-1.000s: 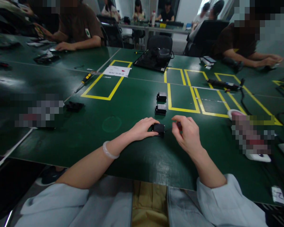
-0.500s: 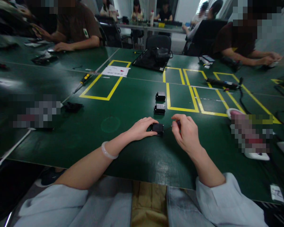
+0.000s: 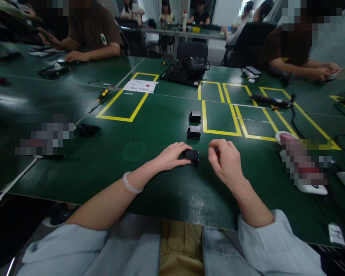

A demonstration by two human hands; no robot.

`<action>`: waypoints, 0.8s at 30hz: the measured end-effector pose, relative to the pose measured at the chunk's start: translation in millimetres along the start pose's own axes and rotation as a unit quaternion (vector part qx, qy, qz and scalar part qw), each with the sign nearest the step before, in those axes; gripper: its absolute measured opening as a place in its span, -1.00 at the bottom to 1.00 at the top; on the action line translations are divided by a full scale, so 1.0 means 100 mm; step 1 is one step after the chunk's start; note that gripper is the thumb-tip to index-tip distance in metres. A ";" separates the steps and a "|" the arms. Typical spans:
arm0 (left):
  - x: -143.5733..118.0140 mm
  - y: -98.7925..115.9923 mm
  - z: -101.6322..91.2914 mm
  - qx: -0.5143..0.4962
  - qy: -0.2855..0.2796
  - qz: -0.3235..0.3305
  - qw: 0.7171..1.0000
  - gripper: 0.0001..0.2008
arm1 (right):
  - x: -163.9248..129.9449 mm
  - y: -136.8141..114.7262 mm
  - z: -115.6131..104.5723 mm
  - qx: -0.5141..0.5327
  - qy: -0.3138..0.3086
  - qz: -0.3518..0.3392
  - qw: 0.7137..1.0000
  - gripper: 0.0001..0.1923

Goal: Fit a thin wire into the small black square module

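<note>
My left hand (image 3: 171, 156) grips a small black boxy part (image 3: 192, 155) by its left side, thumb in front and fingers behind. The part looks like a servo motor and rests on the green table. To its right and slightly apart, my right hand (image 3: 226, 161) is closed in a pinch. Something dark shows between its fingers, too hidden to name. Beyond my hands, two similar black boxy parts stand in a line, a nearer one (image 3: 193, 132) and a farther one (image 3: 194, 117).
Yellow tape outlines (image 3: 222, 134) mark the table (image 3: 166, 203). A yellow-black screwdriver (image 3: 102, 96) and a white paper (image 3: 140, 86) lie at left. A black cylindrical tool with a cable (image 3: 270, 101) lies at right. Co-workers sit opposite, one person's hands (image 3: 326, 73) at far right.
My two hands and the black parts keep their places. The hands of the person at far right have shifted slightly.
</note>
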State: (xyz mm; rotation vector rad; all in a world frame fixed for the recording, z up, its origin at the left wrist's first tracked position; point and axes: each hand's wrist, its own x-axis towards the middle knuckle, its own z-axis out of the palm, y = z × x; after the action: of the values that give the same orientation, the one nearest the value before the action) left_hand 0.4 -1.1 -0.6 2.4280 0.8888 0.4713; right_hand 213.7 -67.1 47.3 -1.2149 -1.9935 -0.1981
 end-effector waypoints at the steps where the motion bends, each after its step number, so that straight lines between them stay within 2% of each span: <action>1: 0.00 0.00 0.00 0.000 0.001 0.002 1.000 -0.64 | 0.00 0.00 0.00 0.001 0.000 -0.004 1.000 -0.97; 12: 0.00 0.01 0.00 -0.001 0.002 0.005 1.000 -0.65 | 0.00 0.01 0.01 -0.017 0.007 0.002 1.000 -0.86; 20: 0.00 -0.03 0.02 0.004 0.002 0.009 1.000 -0.65 | -0.01 0.01 0.02 -0.007 0.016 -0.009 1.000 -0.95; 24: 0.00 -0.02 0.01 0.004 0.000 0.006 1.000 -0.64 | -0.02 0.01 0.04 0.000 0.021 0.008 1.000 -0.87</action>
State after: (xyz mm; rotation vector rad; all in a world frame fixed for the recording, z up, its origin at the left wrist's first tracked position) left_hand -0.2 -0.2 -2.5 2.4423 0.8786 0.4733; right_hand 213.0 -65.4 43.1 -1.2177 -1.9463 -0.2140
